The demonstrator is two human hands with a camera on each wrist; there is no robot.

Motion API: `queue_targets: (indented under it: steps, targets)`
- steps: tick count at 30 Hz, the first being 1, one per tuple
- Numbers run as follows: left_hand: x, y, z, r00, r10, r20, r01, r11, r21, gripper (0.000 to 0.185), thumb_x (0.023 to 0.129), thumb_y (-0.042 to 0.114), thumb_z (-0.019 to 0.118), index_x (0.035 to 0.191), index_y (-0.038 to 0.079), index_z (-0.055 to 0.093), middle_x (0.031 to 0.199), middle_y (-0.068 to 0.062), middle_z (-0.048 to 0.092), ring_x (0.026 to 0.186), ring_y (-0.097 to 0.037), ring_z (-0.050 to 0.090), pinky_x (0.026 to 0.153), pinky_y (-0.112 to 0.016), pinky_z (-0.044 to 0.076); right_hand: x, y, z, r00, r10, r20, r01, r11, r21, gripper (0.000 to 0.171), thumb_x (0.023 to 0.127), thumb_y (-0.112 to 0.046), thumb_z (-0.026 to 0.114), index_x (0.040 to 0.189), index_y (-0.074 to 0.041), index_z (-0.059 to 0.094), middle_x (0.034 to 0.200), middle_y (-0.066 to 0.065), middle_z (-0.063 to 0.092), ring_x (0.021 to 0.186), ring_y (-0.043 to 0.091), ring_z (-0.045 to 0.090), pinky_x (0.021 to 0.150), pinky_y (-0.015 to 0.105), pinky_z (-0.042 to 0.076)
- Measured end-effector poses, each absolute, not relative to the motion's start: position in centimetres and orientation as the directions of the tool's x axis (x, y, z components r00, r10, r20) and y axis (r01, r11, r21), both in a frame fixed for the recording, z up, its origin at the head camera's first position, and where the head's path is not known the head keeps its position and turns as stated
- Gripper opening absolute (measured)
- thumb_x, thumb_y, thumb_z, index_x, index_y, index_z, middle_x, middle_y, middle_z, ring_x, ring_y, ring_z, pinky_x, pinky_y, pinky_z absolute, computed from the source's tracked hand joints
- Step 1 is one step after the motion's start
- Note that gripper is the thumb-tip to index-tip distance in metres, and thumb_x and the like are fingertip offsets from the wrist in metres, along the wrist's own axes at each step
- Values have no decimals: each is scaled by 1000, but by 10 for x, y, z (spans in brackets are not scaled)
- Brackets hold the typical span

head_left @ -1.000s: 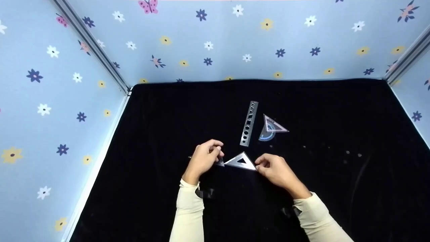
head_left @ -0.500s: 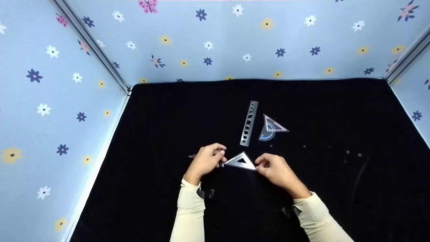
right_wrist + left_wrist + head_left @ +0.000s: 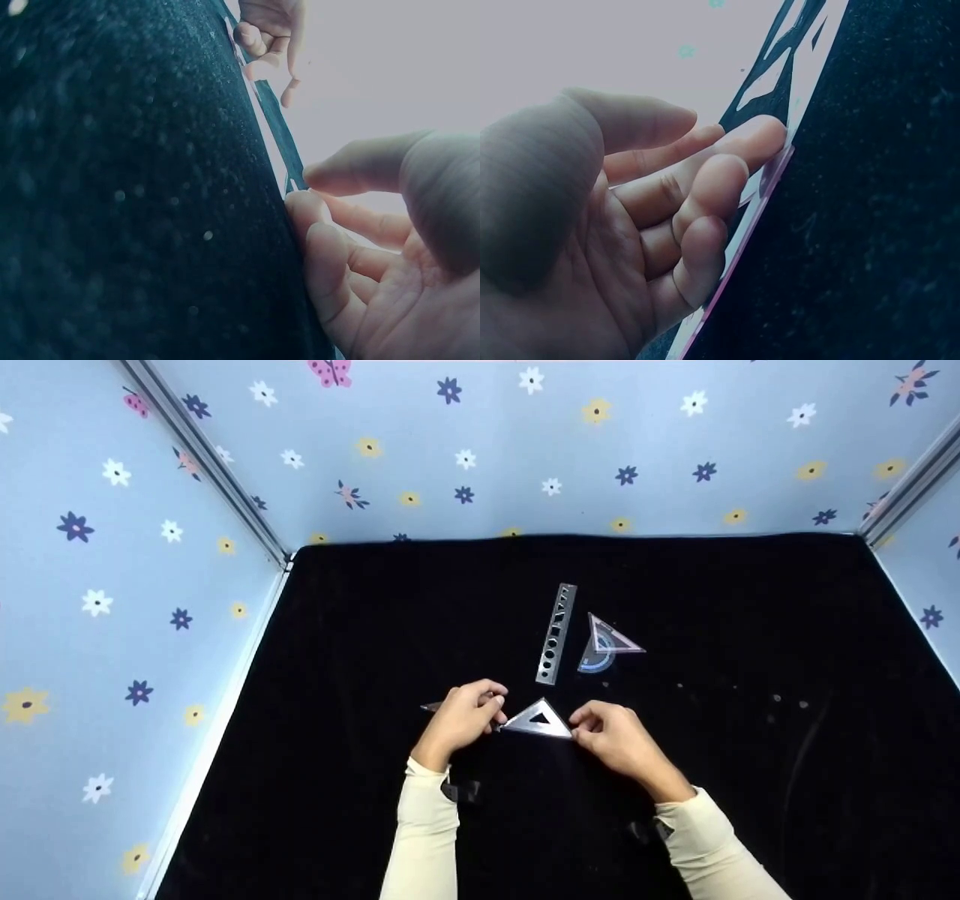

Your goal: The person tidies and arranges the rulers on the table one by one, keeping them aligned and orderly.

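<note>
Hands (image 3: 461,718) (image 3: 611,735) stay pinching the set square (image 3: 538,720), barely moved since before.

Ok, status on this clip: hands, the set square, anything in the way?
Left hand and right hand pinching opposite corners of the set square. Stencil ruler and protractor pair lie beyond, apart. Nothing blocking.

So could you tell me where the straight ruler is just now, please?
In the head view the ruler lies on the black cloth beyond both hands, just left of the far set square, untouched.
</note>
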State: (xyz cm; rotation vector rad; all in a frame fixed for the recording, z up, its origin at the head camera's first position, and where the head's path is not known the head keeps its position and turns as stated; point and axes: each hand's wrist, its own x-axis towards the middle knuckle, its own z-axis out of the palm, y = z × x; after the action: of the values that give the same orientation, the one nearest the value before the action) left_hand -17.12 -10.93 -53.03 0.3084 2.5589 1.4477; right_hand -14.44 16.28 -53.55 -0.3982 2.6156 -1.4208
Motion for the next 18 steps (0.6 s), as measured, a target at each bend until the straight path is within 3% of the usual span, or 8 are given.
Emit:
queue_targets:
  steps: [18]
  targets:
    - [-171,-107,-529,-964,259,-60,83,507,858,21,98,10,59,114,2,70,78,-3,71,64,-15,66,63,-30,56,-144,163,-537,-955,-295,-14,-146,514,-845,8,86,-5,72,94,-8,72,75,-4,66,67,12,60,64,27,49]
